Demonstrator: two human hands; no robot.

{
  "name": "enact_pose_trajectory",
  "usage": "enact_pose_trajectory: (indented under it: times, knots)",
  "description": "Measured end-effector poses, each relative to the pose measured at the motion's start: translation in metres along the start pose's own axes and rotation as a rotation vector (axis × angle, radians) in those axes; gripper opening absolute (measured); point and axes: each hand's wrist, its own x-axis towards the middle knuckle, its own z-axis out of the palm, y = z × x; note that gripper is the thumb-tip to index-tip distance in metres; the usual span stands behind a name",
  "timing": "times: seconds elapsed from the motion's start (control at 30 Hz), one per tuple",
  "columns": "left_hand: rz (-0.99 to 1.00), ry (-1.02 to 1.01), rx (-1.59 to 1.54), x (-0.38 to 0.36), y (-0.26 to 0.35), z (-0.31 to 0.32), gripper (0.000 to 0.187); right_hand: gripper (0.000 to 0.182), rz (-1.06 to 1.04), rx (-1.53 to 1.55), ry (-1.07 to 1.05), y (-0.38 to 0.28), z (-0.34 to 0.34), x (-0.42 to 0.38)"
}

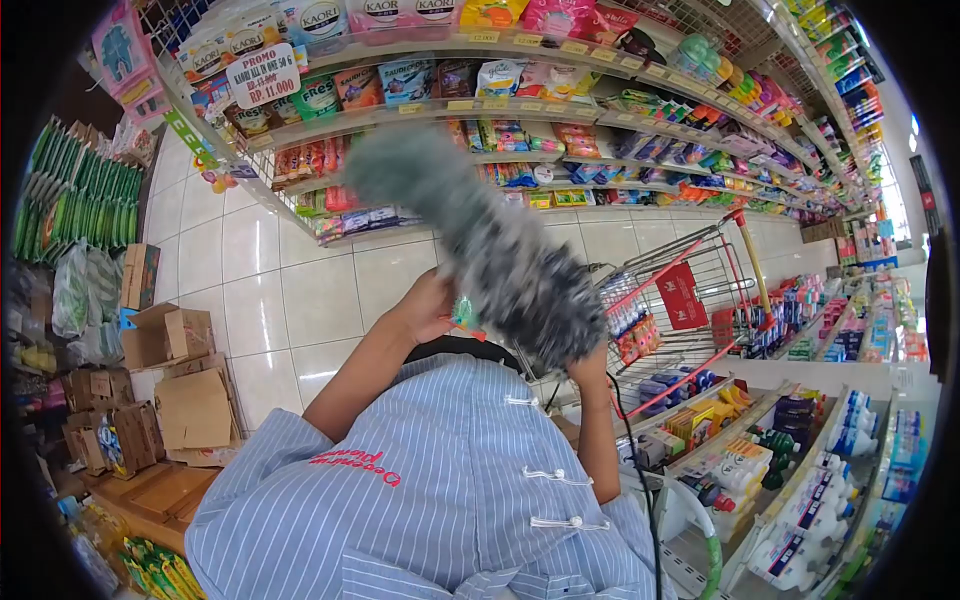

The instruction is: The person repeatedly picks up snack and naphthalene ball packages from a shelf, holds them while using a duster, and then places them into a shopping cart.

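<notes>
A fluffy duster, grey-green at its far end and dark grey near me, stretches diagonally in front of my chest, smeared by motion. My right hand is at its near end, closed round it; the handle and most of the fingers are hidden behind the fluff. My left hand is closed on a small green and orange packet, just left of the duster. Ahead stands a shelf rack with rows of bagged goods, some pouches marked Kaori.
A wire shopping cart with red edges and some goods stands right. Open cardboard boxes are stacked on the left near hanging green packs. More stocked shelves line the lower right. Pale floor tiles lie between.
</notes>
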Motion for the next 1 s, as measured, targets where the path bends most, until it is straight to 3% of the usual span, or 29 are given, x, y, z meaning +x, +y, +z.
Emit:
enact_pose_trajectory:
  times: [0.03, 0.17, 0.27, 0.4, 0.53, 0.63, 0.67, 0.73, 0.8, 0.87, 0.93, 1.0]
  knots:
    - [-0.104, -0.193, 0.093, 0.004, 0.009, -0.009, 0.052, 0.032, 0.025, -0.006, 0.132, 0.001, 0.002, 0.003]
    - [0.094, -0.094, 0.071, 0.004, 0.001, -0.004, 0.041, 0.031, 0.383, 0.301, 0.421, -0.006, 0.007, 0.003]
    - [0.199, 0.006, 0.144, 0.002, 0.004, -0.007, 0.040, 0.032, 0.395, 0.160, 0.482, 0.013, 0.018, -0.018]
    - [0.168, 0.009, 0.199, 0.004, 0.004, -0.019, 0.040, 0.032, 0.634, 0.492, 0.409, -0.025, 0.008, -0.020]
    - [0.138, -0.071, 0.103, 0.012, -0.005, -0.032, 0.042, 0.030, 0.348, 0.389, 0.319, -0.002, 0.026, -0.039]
    - [0.151, 0.128, -0.009, -0.009, -0.002, 0.006, 0.036, 0.033, 0.005, 0.136, 0.112, -0.014, 0.016, -0.037]
    - [0.151, -0.029, -0.049, -0.007, -0.007, -0.007, 0.037, 0.035, 0.002, 0.187, 0.060, -0.020, 0.015, -0.034]
    - [0.401, -0.789, -0.095, 0.008, -0.005, -0.010, 0.039, 0.032, -0.033, 0.009, -0.025, -0.042, 0.008, -0.028]
    - [0.268, -0.433, -0.190, -0.005, -0.018, -0.013, 0.038, 0.027, -0.132, -0.062, -0.055, -0.043, 0.008, -0.019]
    - [0.141, -0.069, -0.279, -0.015, -0.027, -0.018, 0.038, 0.025, -0.130, -0.060, 0.048, -0.046, 0.004, -0.008]
    - [0.101, 0.009, -0.188, -0.010, -0.024, -0.021, 0.035, 0.022, -0.138, -0.085, 0.147, -0.046, 0.004, -0.001]
    - [0.070, 0.000, -0.125, 0.000, -0.026, -0.037, 0.034, 0.023, 0.105, 0.083, 0.258, -0.050, 0.006, 0.000]
